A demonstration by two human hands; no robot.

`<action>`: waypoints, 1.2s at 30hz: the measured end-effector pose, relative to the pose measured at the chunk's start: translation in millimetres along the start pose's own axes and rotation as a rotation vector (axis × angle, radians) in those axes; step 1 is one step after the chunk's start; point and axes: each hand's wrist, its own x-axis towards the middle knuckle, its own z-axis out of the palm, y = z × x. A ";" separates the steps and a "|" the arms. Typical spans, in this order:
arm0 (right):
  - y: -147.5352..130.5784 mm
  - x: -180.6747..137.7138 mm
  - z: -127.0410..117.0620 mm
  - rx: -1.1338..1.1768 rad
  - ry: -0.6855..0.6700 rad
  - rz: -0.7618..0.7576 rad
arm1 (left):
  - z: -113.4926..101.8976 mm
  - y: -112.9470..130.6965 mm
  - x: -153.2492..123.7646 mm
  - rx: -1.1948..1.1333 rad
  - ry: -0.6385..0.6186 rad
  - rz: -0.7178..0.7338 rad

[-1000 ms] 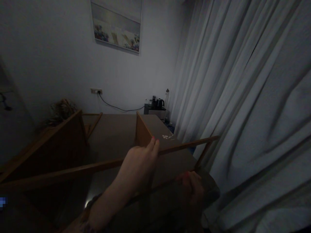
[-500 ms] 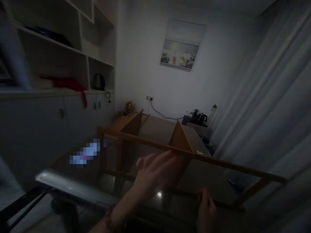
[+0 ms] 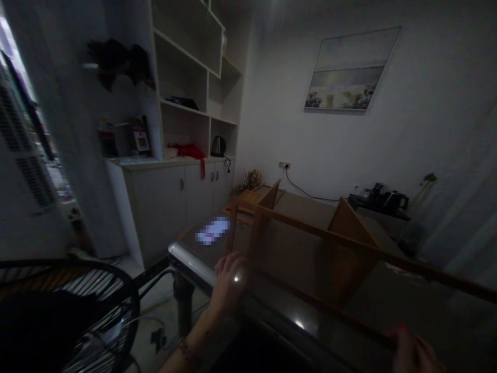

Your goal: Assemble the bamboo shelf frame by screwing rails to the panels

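A brown wooden shelf rack (image 3: 303,223) lies on its side on a dark table (image 3: 291,207), its panels standing up from the long rails. My left hand (image 3: 231,282) is at the lower left corner of the rack, by the table's shiny front edge, fingers curled over the wood; their tips are partly hidden. At the lower right, my right hand (image 3: 415,352) pinches the rack's near lower rail. It is dim there and part of that hand is cut off by the frame's bottom.
A blurred-out bright patch (image 3: 213,230) lies on the table's left. A black woven chair (image 3: 128,290) stands at the left. White cabinets (image 3: 159,207) hold a kettle (image 3: 218,146) and a red cloth (image 3: 190,151). Behind the table, a black appliance (image 3: 394,199) stands near the curtain.
My view has turned left, bringing the chair into sight. My left hand has moved from the rack's upper rail to its lower left corner. My right hand stays at the lower rail.
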 end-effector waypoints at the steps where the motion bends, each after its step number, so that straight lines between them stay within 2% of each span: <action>1: -2.4 -1.3 0.6 0.015 -0.019 0.022 | 0.1 -3.9 -1.7 -0.003 -0.017 0.020; 6: -19.6 -8.6 2.2 0.071 -0.108 0.209 | 1.1 -20.0 -7.3 -0.024 -0.110 0.109; 11: -26.0 -11.5 2.9 0.051 -0.120 0.255 | 2.4 -28.7 -13.4 -0.034 -0.168 0.166; 16: -26.8 -14.5 4.1 0.022 -0.115 0.214 | 8.6 -33.5 -24.1 0.005 -0.159 0.195; 24: -33.1 -20.9 7.4 -0.104 0.034 0.018 | 13.8 -37.3 -25.9 0.017 -0.140 0.218; 29: -37.4 -21.2 9.7 -0.210 0.041 -0.099 | 12.2 -37.2 -26.0 0.020 -0.158 0.193; 36: -41.8 -22.9 6.7 -0.263 0.076 -0.162 | 10.6 -33.0 -24.1 0.041 -0.164 0.168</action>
